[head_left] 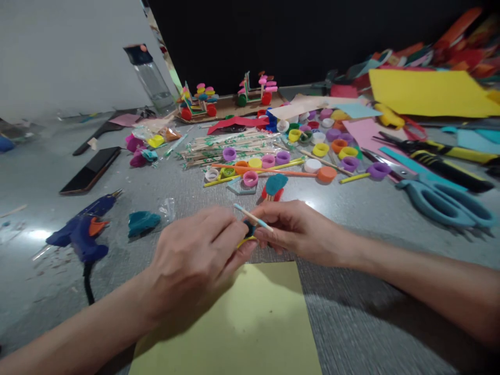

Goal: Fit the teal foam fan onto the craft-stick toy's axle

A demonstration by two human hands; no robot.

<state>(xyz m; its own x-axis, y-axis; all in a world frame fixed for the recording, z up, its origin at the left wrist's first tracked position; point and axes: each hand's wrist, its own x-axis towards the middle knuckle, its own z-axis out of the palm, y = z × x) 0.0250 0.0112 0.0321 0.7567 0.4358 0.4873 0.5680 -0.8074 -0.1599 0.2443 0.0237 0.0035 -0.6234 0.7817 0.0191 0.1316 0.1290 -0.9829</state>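
Both hands meet over the top edge of a yellow sheet (269, 333). My left hand (199, 250) is closed, its fingertips pinching a small craft piece with dark and yellow parts, mostly hidden by the fingers. Thumb and fingers of my right hand (300, 229) close on the same piece from the other side. A short stick with light blue ends (253, 217) slants across the fingertips. Just beyond them is a teal clay piece (276, 183) over something red, with thin sticks below; whether it joins the held piece I cannot tell. A teal clay lump (144, 223) lies left of my left hand.
A blue glue gun (82, 229) lies at left, near a dark phone-like slab (91, 169). Wrapped sticks (226, 148) and coloured bottle caps (320, 150) spread ahead. Scissors (445, 200) and pliers (449, 161) lie right. Behind stand a bottle (152, 80) and small wheeled models (199, 101).
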